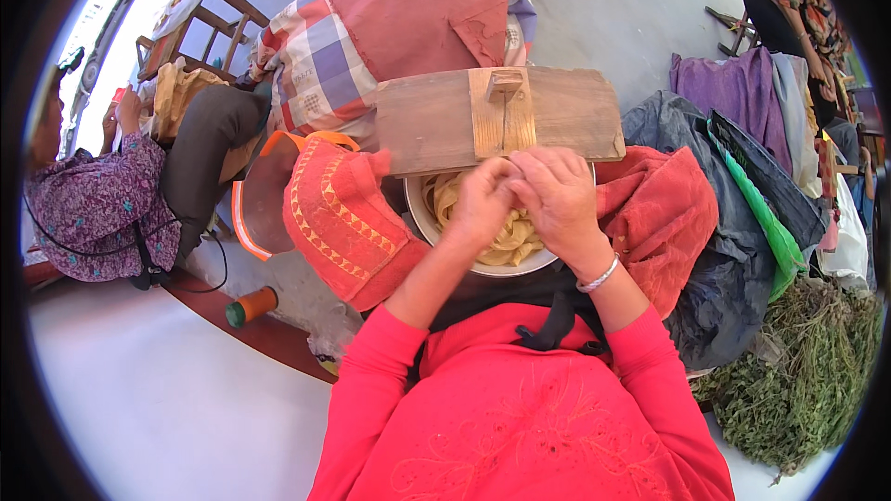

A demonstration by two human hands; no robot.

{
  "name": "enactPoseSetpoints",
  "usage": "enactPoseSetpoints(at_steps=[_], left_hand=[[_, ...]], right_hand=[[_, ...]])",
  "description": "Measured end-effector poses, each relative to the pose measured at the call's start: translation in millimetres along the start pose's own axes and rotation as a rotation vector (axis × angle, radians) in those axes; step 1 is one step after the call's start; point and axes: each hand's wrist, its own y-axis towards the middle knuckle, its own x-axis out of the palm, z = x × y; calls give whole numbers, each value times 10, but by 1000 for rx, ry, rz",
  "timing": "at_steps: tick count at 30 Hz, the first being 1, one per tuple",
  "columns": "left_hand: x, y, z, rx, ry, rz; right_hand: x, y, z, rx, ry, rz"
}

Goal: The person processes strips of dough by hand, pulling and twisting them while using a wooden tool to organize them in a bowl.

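Observation:
My left hand (483,199) and my right hand (557,195) meet over a white-rimmed bowl (429,227), fingers curled and pressed together; whatever is between the fingertips is hidden. Loose, pale yellow strips (510,243) lie in the bowl beneath them. A wooden board (427,121) spans the bowl's far side, with a lighter vertical piece and small block (501,83) on it, right beside my fingertips. Red towels (343,223) surround the bowl on both sides, the left one patterned with yellow.
A person in purple floral clothing (102,204) sits at left, near a wooden chair (213,28). Cloth-covered bundle (399,9) stands ahead. Dark plastic (687,278), purple cloth (719,102) and dried plants (798,371) lie at right. An orange cylinder (255,304) rests lower left.

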Motion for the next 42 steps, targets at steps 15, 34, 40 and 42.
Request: enactPoseSetpoints(at_steps=[15,34,40,42], left_hand=[[-6,-1162,1747,640,762,-274],[233,-345,730,-18,-434,-355],[118,-212,345,272,301,-127],[123,-252,298,583,879,59]], right_hand=[[-1042,130,-564,-4,608,-646],[-361,204,-125,325,157,29],[-367,79,13,199,-77,-128],[-265,-137,118,404,150,-196]])
